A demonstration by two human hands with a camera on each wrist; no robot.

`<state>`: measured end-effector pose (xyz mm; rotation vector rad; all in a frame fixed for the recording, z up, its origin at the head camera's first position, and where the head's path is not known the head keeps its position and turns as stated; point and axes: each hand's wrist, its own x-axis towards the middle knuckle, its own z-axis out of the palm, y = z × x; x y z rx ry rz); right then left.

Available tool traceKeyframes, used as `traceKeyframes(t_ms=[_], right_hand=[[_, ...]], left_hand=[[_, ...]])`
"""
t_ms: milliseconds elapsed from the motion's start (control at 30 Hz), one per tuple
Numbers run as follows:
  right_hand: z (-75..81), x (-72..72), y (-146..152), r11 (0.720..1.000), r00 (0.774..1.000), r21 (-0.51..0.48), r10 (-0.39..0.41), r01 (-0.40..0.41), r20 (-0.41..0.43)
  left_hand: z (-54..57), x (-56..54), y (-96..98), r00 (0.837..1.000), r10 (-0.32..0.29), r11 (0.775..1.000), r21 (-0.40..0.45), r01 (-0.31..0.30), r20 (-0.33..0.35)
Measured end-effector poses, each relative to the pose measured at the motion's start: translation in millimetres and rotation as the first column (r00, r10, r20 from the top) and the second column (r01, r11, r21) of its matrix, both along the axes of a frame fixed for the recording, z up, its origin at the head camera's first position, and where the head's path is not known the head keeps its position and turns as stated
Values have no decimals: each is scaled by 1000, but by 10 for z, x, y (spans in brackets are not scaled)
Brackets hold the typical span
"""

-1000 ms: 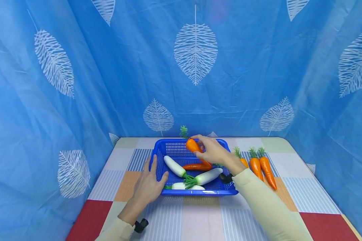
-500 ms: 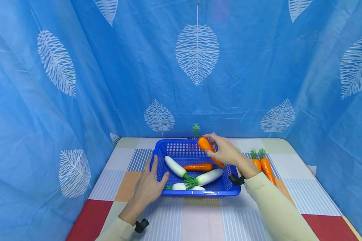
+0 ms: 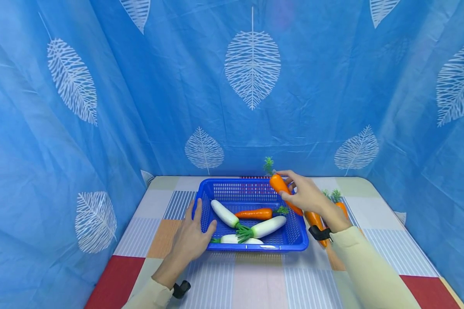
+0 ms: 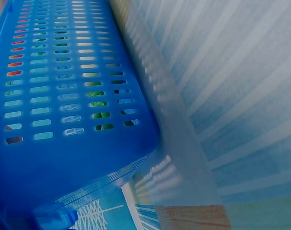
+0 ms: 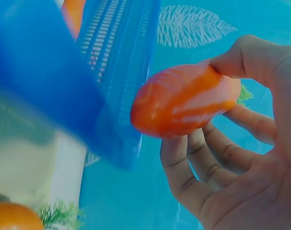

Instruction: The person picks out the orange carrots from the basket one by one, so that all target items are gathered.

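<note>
Over the right rim of the blue plastic basket [image 3: 278, 247], my right hand [image 3: 311, 196] grips an orange carrot [image 3: 279, 184] with its green top up and its tip slanting down to the right. In the right wrist view, thumb and fingers wrap this carrot [image 5: 179, 103] beside the basket wall. My left hand [image 3: 191, 238] lies against the basket's left side, fingers extended and thumb at the near left corner. Inside the basket are one carrot [image 3: 255, 214] and three white radishes [image 3: 223, 212] with green tops. The left wrist view shows the slotted basket wall [image 4: 64, 163].
More carrots [image 3: 314, 219] lie on the checked tablecloth [image 3: 259, 279] right of the basket, partly hidden by my right hand and wrist. A blue curtain [image 3: 251, 141] with white leaf prints stands behind the table and along both sides.
My right hand has carried its carrot from over the basket's middle rightward to the right rim. The carrot lying inside now shows fully. My left hand stays in place.
</note>
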<state>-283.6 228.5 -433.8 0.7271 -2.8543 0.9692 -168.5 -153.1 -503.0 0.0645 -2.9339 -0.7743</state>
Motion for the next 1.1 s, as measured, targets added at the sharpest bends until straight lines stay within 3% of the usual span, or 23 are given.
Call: traceKeyframes(t_ms=[1100], right_hand=[[-239,209,1072,976,976,41,-214,213,41]], left_hand=[[31,10,-4,1000,0,1000,-19,1,15]])
